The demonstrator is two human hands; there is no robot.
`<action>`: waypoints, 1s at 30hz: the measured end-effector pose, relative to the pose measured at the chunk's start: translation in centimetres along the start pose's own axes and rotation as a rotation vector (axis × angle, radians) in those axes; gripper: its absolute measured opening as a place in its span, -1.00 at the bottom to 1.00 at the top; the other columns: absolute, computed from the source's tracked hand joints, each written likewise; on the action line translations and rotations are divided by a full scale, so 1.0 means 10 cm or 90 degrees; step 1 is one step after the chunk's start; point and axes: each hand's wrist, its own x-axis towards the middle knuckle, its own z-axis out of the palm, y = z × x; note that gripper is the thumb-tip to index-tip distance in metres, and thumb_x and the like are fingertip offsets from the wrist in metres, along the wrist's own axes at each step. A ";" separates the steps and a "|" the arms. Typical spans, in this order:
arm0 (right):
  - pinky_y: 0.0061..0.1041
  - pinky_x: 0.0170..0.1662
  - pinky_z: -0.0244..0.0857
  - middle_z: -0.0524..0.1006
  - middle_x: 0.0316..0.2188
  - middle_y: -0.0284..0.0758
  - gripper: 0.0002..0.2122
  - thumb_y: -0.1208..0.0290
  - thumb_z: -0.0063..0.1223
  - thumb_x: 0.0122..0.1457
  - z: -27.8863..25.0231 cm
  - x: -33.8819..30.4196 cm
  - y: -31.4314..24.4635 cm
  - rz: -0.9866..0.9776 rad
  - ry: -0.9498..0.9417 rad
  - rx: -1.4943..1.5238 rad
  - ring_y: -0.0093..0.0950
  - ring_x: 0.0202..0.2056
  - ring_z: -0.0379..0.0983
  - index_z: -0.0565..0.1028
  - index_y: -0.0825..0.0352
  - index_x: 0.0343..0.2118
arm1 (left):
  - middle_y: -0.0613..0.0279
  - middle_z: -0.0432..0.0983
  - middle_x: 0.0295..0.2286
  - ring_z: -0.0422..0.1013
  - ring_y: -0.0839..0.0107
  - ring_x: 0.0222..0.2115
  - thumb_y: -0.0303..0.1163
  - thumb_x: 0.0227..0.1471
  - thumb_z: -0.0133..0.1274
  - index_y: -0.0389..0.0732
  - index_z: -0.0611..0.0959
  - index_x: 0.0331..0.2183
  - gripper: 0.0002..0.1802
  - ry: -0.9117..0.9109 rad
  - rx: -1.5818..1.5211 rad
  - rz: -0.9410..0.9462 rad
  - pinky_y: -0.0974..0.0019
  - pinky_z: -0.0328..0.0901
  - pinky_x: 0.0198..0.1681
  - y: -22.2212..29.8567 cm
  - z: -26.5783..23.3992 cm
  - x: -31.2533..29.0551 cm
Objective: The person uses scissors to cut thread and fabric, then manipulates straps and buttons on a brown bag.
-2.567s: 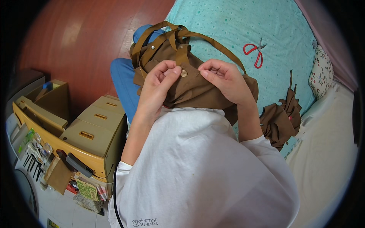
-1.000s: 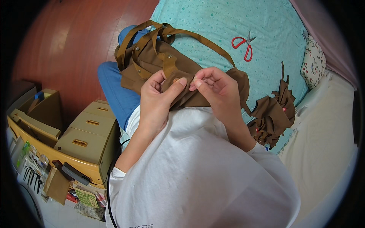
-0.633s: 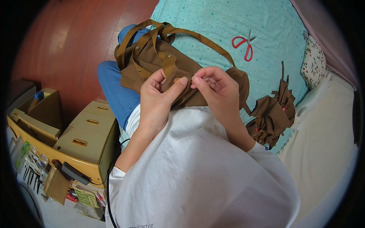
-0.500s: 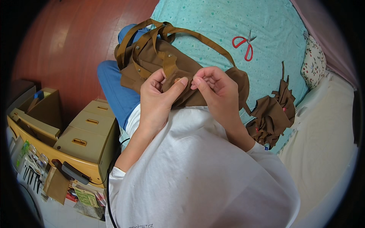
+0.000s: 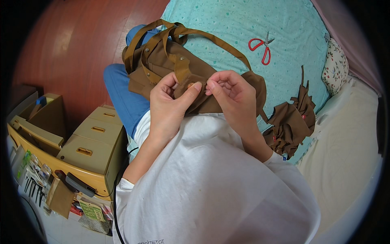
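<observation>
In the downward-looking head view, a seated person in a white shirt (image 5: pixel 219 175) and blue trousers (image 5: pixel 124 89) works with both bare hands over a brown fabric bag (image 5: pixel 199 63) spread across the lap. The bag lies under and beyond the hands, reaching farther out to the upper left and a little past the right hand. The left hand (image 5: pixel 167 103) is clamped on the bag's near part, its thumb pressed down on the cloth and partly covering a small round tan or brass-coloured piece (image 5: pixel 189 85). The right hand (image 5: pixel 233 95) is just beside it, thumb and forefinger drawn together in a pinch at the cloth; whether anything is between those fingertips is too small to tell. The two hands are close, with only a narrow gap between them. Just beyond the left hand's fingers is a lighter brown strap tab (image 5: pixel 181 67) with a metal stud, and a long strap (image 5: pixel 215 39) arches past the right hand. Farther out, red-handled scissors (image 5: pixel 266 44) lie spread open on a teal patterned sheet (image 5: pixel 227 16). To the right is a crumpled heap of brown cloth (image 5: pixel 291 124); to the left stand beige drawers (image 5: pixel 89 142).
</observation>
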 end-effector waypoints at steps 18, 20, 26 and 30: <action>-0.70 -0.28 0.35 0.51 -0.41 -0.39 -0.92 0.56 0.07 0.20 0.03 0.01 0.04 -0.024 0.015 -0.004 -0.70 -0.41 0.42 0.45 0.45 -0.31 | 0.29 0.58 -0.36 0.45 0.65 -0.37 -0.53 0.01 0.18 -0.33 0.60 -0.29 -0.83 0.007 -0.002 -0.001 0.53 0.36 -0.25 -0.03 -0.01 0.01; -0.70 -0.29 0.35 0.50 -0.44 -0.41 -0.92 0.55 0.06 0.21 0.03 0.01 0.04 -0.018 0.004 0.023 -0.70 -0.41 0.42 0.44 0.45 -0.31 | 0.29 0.58 -0.36 0.46 0.65 -0.37 -0.54 0.01 0.18 -0.33 0.60 -0.28 -0.83 0.004 -0.027 -0.015 0.53 0.36 -0.25 -0.02 0.00 0.01; -0.68 -0.25 0.33 0.49 -0.42 -0.40 -0.91 0.51 0.01 0.24 -0.05 0.03 0.02 0.048 -0.065 0.074 -0.69 -0.39 0.41 0.43 0.43 -0.30 | 0.26 0.58 -0.34 0.47 0.63 -0.37 -0.54 0.02 0.16 -0.32 0.59 -0.27 -0.82 -0.003 -0.098 -0.077 0.52 0.37 -0.25 0.01 0.00 0.01; -0.67 -0.23 0.32 0.48 -0.40 -0.39 -0.91 0.50 0.00 0.25 -0.06 0.03 0.02 0.063 -0.076 0.113 -0.66 -0.36 0.41 0.42 0.43 -0.30 | 0.25 0.58 -0.33 0.47 0.61 -0.36 -0.52 0.05 0.14 -0.30 0.58 -0.25 -0.82 -0.008 -0.127 -0.104 0.50 0.37 -0.24 0.04 0.00 0.00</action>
